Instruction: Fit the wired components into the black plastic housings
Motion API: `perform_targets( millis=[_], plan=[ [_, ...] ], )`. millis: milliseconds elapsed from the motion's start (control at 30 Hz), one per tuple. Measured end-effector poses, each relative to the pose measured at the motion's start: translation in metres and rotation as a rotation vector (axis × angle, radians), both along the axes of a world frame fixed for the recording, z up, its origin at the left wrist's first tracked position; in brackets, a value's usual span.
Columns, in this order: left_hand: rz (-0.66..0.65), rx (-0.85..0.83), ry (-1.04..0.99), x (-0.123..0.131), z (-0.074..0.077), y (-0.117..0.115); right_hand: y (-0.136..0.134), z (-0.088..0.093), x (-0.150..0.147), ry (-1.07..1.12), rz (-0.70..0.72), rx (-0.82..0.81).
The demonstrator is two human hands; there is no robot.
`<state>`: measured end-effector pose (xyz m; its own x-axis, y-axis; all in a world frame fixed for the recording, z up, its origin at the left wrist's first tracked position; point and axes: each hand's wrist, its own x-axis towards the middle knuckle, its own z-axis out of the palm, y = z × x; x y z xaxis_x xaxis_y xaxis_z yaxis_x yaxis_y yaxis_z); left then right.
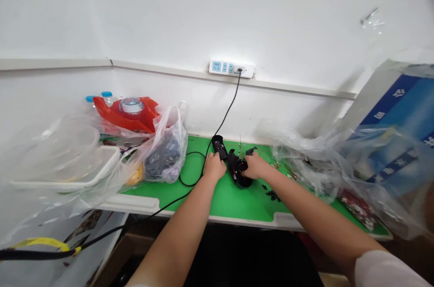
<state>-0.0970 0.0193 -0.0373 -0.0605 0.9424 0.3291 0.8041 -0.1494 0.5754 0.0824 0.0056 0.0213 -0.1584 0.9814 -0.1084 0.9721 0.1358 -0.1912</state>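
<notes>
Both my arms reach out over a green work surface (237,203). My left hand (213,166) is closed on a black elongated part (219,146) whose black cable (225,117) runs up the wall. My right hand (255,166) is curled round a black device (239,170) with small wires showing inside it. The two hands sit close together with the black pieces between them. Several small black bits (273,195) lie on the green surface just to the right of the device.
A white power strip (231,68) is fixed to the wall, with the cable plugged in. Plastic bags (166,149) and a red bag (125,117) crowd the left. Crumpled clear plastic (305,160) and a blue-white box (400,129) fill the right. A second black cable (111,230) hangs over the front edge.
</notes>
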Motion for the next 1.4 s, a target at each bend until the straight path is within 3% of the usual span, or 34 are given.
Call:
perform_targets(
  millis=[100,167,267,400,533,733,833,967,1133,1400],
  plan=[
    [-0.016,0.021,-0.052,-0.003,0.001,0.003,-0.001,-0.003,-0.007,0.125,0.016,-0.083],
    [-0.015,0.039,-0.106,-0.006,0.002,0.005,0.000,-0.001,-0.003,0.277,0.099,-0.082],
    [0.000,0.070,-0.193,-0.010,0.004,0.008,-0.001,0.002,0.019,0.565,0.172,0.095],
    [-0.025,0.111,-0.287,-0.007,0.010,0.007,-0.005,0.001,0.058,0.849,0.015,0.307],
    [-0.109,0.112,-0.327,0.001,0.014,0.004,0.010,-0.003,0.071,0.783,-0.070,0.297],
    [-0.367,0.063,-0.277,0.006,0.013,0.000,0.064,-0.003,0.035,0.732,-0.034,0.137],
    [-0.353,0.080,-0.264,0.004,0.010,0.000,0.089,0.000,0.018,0.737,-0.019,0.156],
    [-0.287,0.135,-0.270,0.004,0.007,0.002,0.108,0.001,0.010,0.761,0.048,0.031],
    [-0.235,0.203,-0.324,0.005,0.009,0.005,0.106,0.003,0.008,0.835,0.032,0.058],
    [-0.126,0.273,-0.348,0.009,0.016,0.005,0.068,-0.007,0.008,1.106,-0.037,0.207]
  ],
)
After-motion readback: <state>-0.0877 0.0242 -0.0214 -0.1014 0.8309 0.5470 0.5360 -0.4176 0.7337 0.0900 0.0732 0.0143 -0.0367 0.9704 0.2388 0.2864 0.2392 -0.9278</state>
